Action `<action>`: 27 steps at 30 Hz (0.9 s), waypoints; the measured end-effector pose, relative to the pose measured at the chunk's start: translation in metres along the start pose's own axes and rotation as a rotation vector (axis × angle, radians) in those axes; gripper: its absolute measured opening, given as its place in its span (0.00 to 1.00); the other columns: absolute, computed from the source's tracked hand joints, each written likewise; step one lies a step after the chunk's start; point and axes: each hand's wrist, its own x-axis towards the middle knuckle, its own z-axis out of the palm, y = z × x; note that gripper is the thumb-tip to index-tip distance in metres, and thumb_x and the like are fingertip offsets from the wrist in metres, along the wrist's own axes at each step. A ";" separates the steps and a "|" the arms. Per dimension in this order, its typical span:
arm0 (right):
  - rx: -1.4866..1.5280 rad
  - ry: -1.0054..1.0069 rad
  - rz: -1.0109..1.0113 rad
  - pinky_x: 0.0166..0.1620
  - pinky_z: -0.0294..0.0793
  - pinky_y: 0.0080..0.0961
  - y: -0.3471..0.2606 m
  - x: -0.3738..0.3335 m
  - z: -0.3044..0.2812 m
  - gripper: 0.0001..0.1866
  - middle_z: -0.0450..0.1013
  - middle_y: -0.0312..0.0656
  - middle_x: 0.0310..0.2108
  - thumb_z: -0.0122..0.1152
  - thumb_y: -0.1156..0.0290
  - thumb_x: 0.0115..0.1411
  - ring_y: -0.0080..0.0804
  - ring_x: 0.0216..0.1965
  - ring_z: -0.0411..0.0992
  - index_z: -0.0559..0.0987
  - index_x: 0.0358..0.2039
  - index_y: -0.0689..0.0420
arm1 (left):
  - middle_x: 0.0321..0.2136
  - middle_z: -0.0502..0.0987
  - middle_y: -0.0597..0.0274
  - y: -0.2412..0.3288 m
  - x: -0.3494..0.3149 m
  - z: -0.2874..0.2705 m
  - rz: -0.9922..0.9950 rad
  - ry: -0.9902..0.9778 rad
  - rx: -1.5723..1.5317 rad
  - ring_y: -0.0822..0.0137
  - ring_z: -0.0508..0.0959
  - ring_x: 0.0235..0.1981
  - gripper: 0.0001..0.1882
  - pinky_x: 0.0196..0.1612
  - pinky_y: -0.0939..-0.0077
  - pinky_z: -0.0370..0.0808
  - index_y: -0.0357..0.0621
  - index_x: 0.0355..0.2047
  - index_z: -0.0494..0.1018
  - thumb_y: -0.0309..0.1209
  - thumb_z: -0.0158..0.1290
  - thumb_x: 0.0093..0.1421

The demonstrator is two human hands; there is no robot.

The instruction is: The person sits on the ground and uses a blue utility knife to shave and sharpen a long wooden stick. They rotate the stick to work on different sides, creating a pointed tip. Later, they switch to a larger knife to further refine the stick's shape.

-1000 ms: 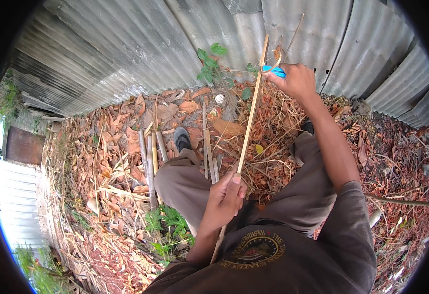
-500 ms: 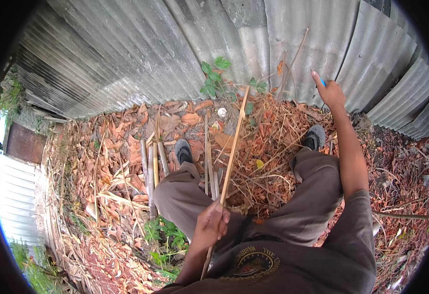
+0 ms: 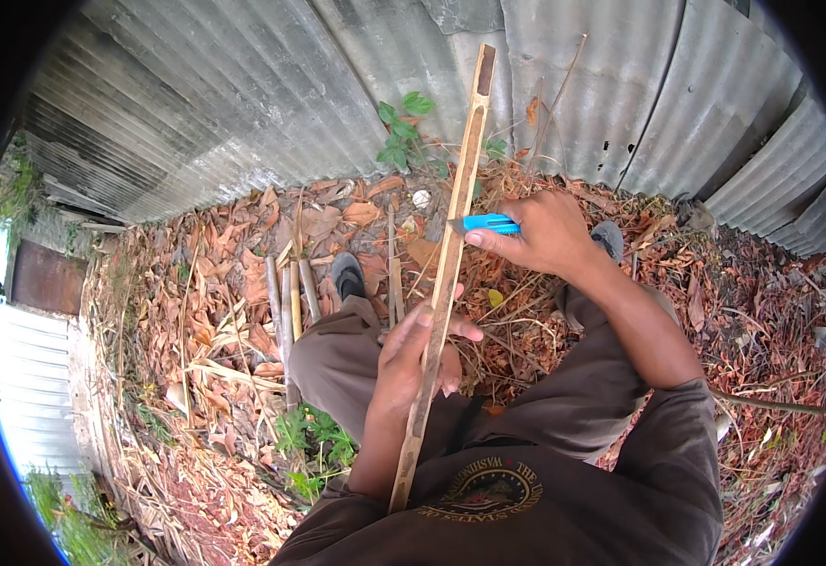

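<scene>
- Behind everything stands a grey corrugated metal wall [image 3: 272,104], and the ground [image 3: 196,311] in front of it is covered with dry brown leaves and twigs.
- A long bamboo strip [image 3: 451,255] runs from my chest up toward the wall, a little tilted to the right; I take it as the landmark.
- My left hand [image 3: 413,363] is closed around the lower half of the strip, with the fingers wrapped over it.
- My right hand [image 3: 540,236] is just to the right of the strip, higher than the left hand.
- This hand is closed on a blue knife [image 3: 487,224], and the knife tip touches the right edge of the strip.
- To the left of the strip, some short bamboo pieces [image 3: 289,292] lie on the leaves, next to my shoe [image 3: 348,275].
- Beyond the strip, near its top, a small green plant [image 3: 402,132] grows at the foot of the wall.
</scene>
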 end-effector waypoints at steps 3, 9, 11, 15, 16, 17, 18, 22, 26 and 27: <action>-0.024 0.060 -0.051 0.21 0.69 0.41 -0.001 -0.003 0.010 0.33 0.67 0.44 0.09 0.56 0.34 0.52 0.47 0.14 0.70 0.77 0.15 0.54 | 0.33 0.75 0.49 0.004 -0.008 0.002 0.001 0.007 0.121 0.77 0.66 0.10 0.25 0.13 0.86 0.63 0.37 0.63 0.54 0.39 0.34 0.72; -0.126 0.207 -0.164 0.21 0.69 0.40 0.013 0.003 0.021 0.32 0.68 0.43 0.09 0.57 0.32 0.48 0.46 0.14 0.70 0.77 0.15 0.53 | 0.30 0.73 0.56 0.006 -0.018 0.009 -0.009 0.002 0.237 0.84 0.60 0.10 0.23 0.16 0.89 0.62 0.40 0.64 0.53 0.34 0.34 0.72; -0.079 0.257 -0.104 0.21 0.69 0.40 0.015 0.012 0.018 0.33 0.67 0.44 0.09 0.57 0.33 0.49 0.47 0.14 0.70 0.78 0.16 0.54 | 0.30 0.73 0.56 0.005 -0.017 0.009 -0.001 0.007 0.275 0.83 0.60 0.10 0.23 0.16 0.89 0.62 0.40 0.64 0.53 0.34 0.34 0.72; -0.086 0.211 0.023 0.21 0.70 0.41 0.012 0.019 0.019 0.34 0.68 0.45 0.10 0.54 0.32 0.51 0.48 0.15 0.71 0.79 0.18 0.55 | 0.29 0.73 0.57 0.006 -0.020 0.008 -0.013 0.026 0.236 0.83 0.60 0.10 0.22 0.15 0.89 0.62 0.40 0.64 0.54 0.34 0.34 0.72; -0.089 0.167 0.047 0.22 0.71 0.42 0.008 0.016 0.022 0.35 0.70 0.46 0.11 0.52 0.31 0.51 0.47 0.16 0.72 0.80 0.18 0.55 | 0.29 0.73 0.57 0.006 -0.023 0.005 -0.016 0.031 0.224 0.83 0.60 0.10 0.22 0.15 0.89 0.62 0.40 0.64 0.54 0.34 0.34 0.72; -0.092 0.122 0.070 0.22 0.72 0.42 0.004 0.014 0.026 0.37 0.71 0.46 0.12 0.50 0.30 0.52 0.47 0.17 0.73 0.80 0.18 0.55 | 0.29 0.73 0.57 0.006 -0.024 0.002 -0.020 0.037 0.213 0.83 0.60 0.10 0.22 0.15 0.88 0.62 0.40 0.64 0.54 0.34 0.34 0.72; -0.094 0.133 -0.007 0.22 0.71 0.42 0.000 0.008 0.029 0.37 0.70 0.47 0.11 0.49 0.29 0.52 0.47 0.16 0.73 0.79 0.19 0.57 | 0.29 0.73 0.57 0.006 -0.024 0.001 -0.018 0.042 0.206 0.83 0.60 0.10 0.22 0.15 0.88 0.62 0.40 0.64 0.54 0.34 0.34 0.72; -0.159 0.115 0.005 0.21 0.72 0.40 0.010 0.015 0.025 0.37 0.71 0.44 0.11 0.50 0.28 0.50 0.45 0.16 0.73 0.80 0.20 0.55 | 0.29 0.73 0.58 0.004 -0.026 0.002 -0.029 0.043 0.214 0.83 0.60 0.10 0.22 0.15 0.88 0.62 0.40 0.64 0.54 0.33 0.33 0.72; -0.198 0.237 -0.075 0.23 0.73 0.40 0.031 0.028 0.028 0.37 0.70 0.44 0.11 0.50 0.28 0.51 0.45 0.17 0.74 0.80 0.17 0.54 | 0.28 0.72 0.58 0.002 -0.023 0.005 -0.003 0.035 0.247 0.83 0.60 0.10 0.22 0.15 0.88 0.61 0.39 0.63 0.54 0.32 0.32 0.72; -0.188 0.258 0.012 0.24 0.73 0.41 0.044 0.038 0.021 0.37 0.70 0.44 0.11 0.50 0.28 0.51 0.45 0.17 0.74 0.80 0.17 0.54 | 0.28 0.72 0.57 0.001 -0.026 0.007 -0.026 0.023 0.217 0.84 0.60 0.10 0.22 0.15 0.88 0.61 0.39 0.64 0.54 0.32 0.32 0.72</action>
